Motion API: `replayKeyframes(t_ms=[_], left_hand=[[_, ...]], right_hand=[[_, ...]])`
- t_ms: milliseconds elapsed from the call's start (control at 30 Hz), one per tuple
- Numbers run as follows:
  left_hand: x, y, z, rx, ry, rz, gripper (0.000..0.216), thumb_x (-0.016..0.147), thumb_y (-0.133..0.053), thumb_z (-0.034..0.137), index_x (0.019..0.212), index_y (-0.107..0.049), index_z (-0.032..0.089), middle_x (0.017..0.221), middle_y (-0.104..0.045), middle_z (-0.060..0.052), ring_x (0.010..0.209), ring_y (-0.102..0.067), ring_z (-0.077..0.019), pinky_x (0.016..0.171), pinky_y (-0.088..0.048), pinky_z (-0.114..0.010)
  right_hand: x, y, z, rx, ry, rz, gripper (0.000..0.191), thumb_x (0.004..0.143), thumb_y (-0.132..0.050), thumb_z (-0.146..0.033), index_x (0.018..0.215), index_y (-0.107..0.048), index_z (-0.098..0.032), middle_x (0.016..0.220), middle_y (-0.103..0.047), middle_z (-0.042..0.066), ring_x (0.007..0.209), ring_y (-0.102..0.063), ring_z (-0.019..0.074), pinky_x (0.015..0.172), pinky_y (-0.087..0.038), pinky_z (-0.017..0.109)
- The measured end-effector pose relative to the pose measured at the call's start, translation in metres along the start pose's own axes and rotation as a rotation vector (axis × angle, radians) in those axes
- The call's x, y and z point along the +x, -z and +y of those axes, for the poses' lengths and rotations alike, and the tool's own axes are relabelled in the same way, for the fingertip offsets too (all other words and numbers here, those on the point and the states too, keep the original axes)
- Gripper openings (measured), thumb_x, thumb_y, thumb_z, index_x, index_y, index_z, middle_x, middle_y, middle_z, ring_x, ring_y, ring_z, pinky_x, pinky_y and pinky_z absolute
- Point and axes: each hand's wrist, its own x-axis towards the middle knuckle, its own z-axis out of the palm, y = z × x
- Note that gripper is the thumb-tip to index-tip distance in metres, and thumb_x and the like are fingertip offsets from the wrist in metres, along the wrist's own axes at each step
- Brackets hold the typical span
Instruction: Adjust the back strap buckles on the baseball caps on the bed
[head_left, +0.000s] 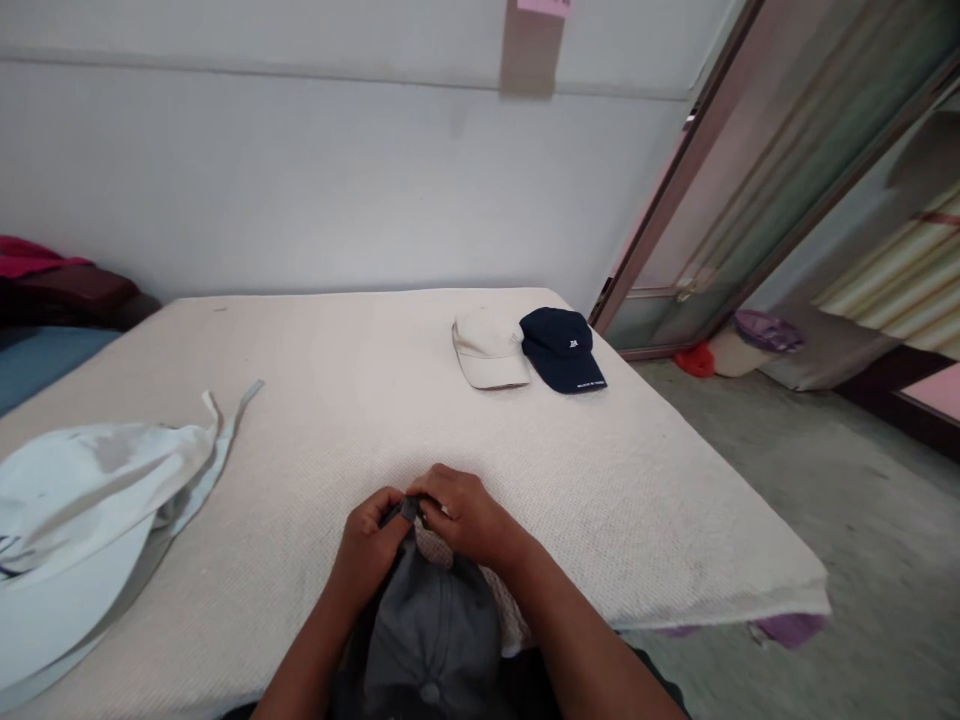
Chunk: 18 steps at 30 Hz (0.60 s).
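A dark grey baseball cap point(439, 630) is at the near edge of the cloth-covered table, its top button toward me and its back strap pointing away. My left hand point(371, 545) pinches the left part of the strap. Meeting it at the strap, my right hand point(469, 515) has its fingers closed on the other part, beside the small opening at the back. The strap's fastening is mostly covered by my fingers. The cap's brim is out of sight.
A beige cap point(487, 345) and a navy cap point(562, 350) lie side by side at the far right of the table point(337, 370). Pale blue-white hats point(90, 500) with a strap lie at left. Behind is a white wall point(337, 180); a glass door point(690, 230) stands right.
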Motion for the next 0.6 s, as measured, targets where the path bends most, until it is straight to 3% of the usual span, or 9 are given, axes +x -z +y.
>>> replayKeyframes(t_ms=[300, 467, 600], left_hand=[[0.0, 0.001, 0.0, 0.019, -0.007, -0.026, 0.014, 0.076, -0.056, 0.027, 0.066, -0.059, 0.018, 0.06, -0.052, 0.004, 0.06, -0.045, -0.014, 0.057, -0.034, -0.024], [0.001, -0.002, 0.0, -0.01, -0.01, 0.003, 0.017, 0.078, -0.056, 0.032, 0.07, -0.061, 0.018, 0.061, -0.053, 0.003, 0.06, -0.046, -0.0145, 0.056, -0.035, -0.024], [0.001, -0.003, -0.003, -0.054, -0.042, 0.008, 0.013, 0.078, -0.056, 0.029, 0.074, -0.063, 0.019, 0.067, -0.06, 0.001, 0.066, -0.051, -0.016, 0.063, -0.039, -0.026]], right_hand=[[-0.002, -0.002, -0.001, -0.028, -0.017, 0.006, 0.016, 0.08, -0.049, -0.012, 0.089, -0.062, -0.017, 0.081, -0.06, 0.003, 0.074, -0.054, 0.0138, 0.066, -0.039, 0.024], [0.003, -0.015, -0.004, 0.059, -0.24, 0.204, 0.014, 0.072, -0.049, -0.008, 0.07, -0.06, -0.016, 0.068, -0.06, 0.001, 0.064, -0.052, 0.0122, 0.059, -0.036, 0.023], [0.008, -0.022, -0.002, 0.395, -0.511, 0.27, 0.011, 0.069, -0.049, -0.011, 0.064, -0.057, -0.016, 0.053, -0.055, -0.001, 0.05, -0.048, 0.0105, 0.049, -0.034, 0.022]])
